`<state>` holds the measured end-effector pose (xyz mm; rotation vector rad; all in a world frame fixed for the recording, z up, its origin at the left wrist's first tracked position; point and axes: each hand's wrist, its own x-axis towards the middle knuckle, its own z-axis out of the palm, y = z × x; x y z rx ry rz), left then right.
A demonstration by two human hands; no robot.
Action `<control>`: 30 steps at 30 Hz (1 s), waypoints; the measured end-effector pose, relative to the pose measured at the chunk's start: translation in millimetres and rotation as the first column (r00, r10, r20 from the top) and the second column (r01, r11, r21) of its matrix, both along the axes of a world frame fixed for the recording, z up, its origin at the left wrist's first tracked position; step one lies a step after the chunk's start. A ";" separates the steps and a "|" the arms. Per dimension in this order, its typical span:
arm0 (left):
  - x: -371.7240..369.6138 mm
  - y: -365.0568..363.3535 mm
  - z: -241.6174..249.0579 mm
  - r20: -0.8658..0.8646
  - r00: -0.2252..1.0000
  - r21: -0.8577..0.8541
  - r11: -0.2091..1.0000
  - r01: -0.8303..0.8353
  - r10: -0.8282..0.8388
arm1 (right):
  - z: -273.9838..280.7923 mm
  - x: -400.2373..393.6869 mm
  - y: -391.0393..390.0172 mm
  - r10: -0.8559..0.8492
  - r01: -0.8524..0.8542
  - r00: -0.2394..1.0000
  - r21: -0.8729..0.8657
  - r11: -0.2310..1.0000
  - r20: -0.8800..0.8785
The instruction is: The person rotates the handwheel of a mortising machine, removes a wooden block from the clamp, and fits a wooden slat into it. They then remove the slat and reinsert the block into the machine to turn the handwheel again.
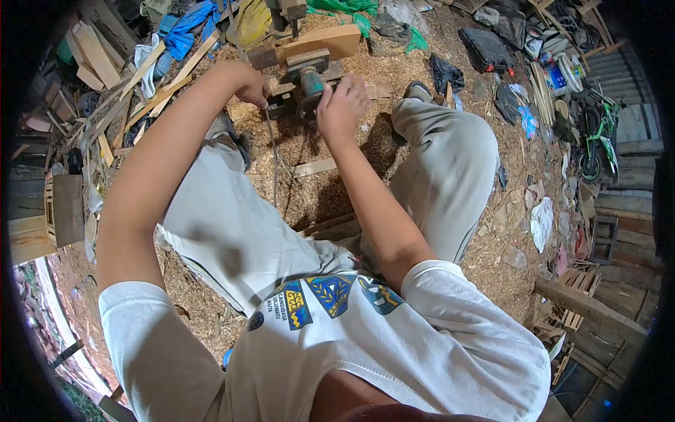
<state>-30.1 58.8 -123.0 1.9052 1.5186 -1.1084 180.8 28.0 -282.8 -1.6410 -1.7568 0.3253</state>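
Shirt (281, 355) nearest. Beside vise (311, 82): left hand (253, 86) pinching rod (272, 144) by top (likely stiff; hold there), right hand (343, 105) loosely open.

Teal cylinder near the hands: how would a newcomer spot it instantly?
Follow the pale trousers up the picture to the two hands, left hand and right hand. The teal cylinder sits between them, close to the right thumb and just below the brown wooden board. Its rounded teal body sets it apart from the brown wood around it.
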 end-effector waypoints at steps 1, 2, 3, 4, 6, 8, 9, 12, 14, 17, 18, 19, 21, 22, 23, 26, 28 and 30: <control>-0.5 0.7 0.6 0.011 1.000 -0.035 0.999 -0.027 0.027 | 5.7 -0.1 -4.2 0.076 -0.073 0.997 0.115 0.991 -0.018; -0.7 1.1 0.6 0.010 1.000 -0.033 0.999 -0.028 0.028 | 9.9 -3.2 -10.6 0.076 -0.074 0.997 0.116 0.990 -0.018; -1.2 2.1 -2.0 0.018 0.999 -0.039 0.999 -0.033 0.034 | 8.9 -8.8 -16.5 0.195 -0.191 0.981 0.187 0.964 -0.002; -2.0 3.3 -4.3 0.026 0.999 -0.045 0.998 -0.039 0.040 | 8.5 -11.7 -19.8 0.310 -0.306 0.950 0.253 0.918 0.023; -3.8 5.6 -7.5 0.035 0.998 -0.051 0.998 -0.045 0.047 | 5.9 -9.4 -22.1 0.323 -0.341 0.940 0.245 0.908 0.113; -4.9 7.1 -9.6 0.042 0.997 -0.059 0.997 -0.054 0.057 | 2.1 -2.3 -20.0 0.341 -0.388 0.914 0.227 0.893 0.217; -4.6 8.6 -11.4 0.019 0.999 -0.049 0.998 -0.039 0.040 | -1.5 -2.0 -18.4 0.345 -0.391 0.913 0.226 0.892 0.218; -6.4 8.0 -14.2 0.011 1.000 -0.026 0.999 -0.023 0.023 | -8.4 1.4 -8.3 0.174 -0.165 0.977 0.082 0.983 -0.124; -7.4 6.5 -11.6 0.022 0.999 -0.014 1.000 -0.024 0.024 | -25.4 10.5 9.4 0.108 -0.128 0.974 -0.090 0.988 -0.201; -4.5 2.9 -3.9 0.024 1.000 -0.043 0.999 -0.006 0.007 | -1.6 15.9 0.7 0.061 -0.120 0.962 -0.211 0.970 -0.268; -2.9 0.9 1.0 0.009 1.000 -0.033 0.999 0.011 -0.010 | 3.2 12.9 -4.7 0.153 -0.170 0.958 -0.053 0.984 -0.245; -1.6 -0.7 5.1 -0.007 1.000 -0.022 0.999 0.027 -0.027 | 6.7 9.5 -10.2 0.240 -0.223 0.948 0.105 0.969 -0.207; -2.5 -0.5 4.2 0.000 1.000 -0.020 1.000 0.012 -0.012 | 8.2 2.6 -24.1 0.273 -0.270 0.962 0.165 0.949 0.004; -3.7 0.0 2.2 0.005 1.000 -0.019 1.000 -0.002 0.002 | 8.2 0.7 -27.9 0.282 -0.326 0.935 0.213 0.921 0.214; -4.8 1.0 0.4 0.006 1.000 -0.019 1.000 -0.005 0.005 | 6.4 1.2 -27.5 0.285 -0.330 0.934 0.212 0.920 0.215; -7.7 1.7 -2.7 0.021 1.000 -0.013 1.000 -0.019 0.019 | 1.4 6.4 -21.9 0.198 -0.202 0.977 0.043 0.978 0.073; -6.7 -0.2 -4.1 0.022 1.000 0.034 0.999 -0.011 0.010 | -5.5 18.6 -4.1 0.135 -0.101 0.985 -0.272 0.957 0.109; -7.8 1.9 -5.5 0.049 0.999 0.018 1.000 -0.003 0.003 | -10.1 30.5 5.0 0.078 0.024 0.984 -0.552 0.833 0.160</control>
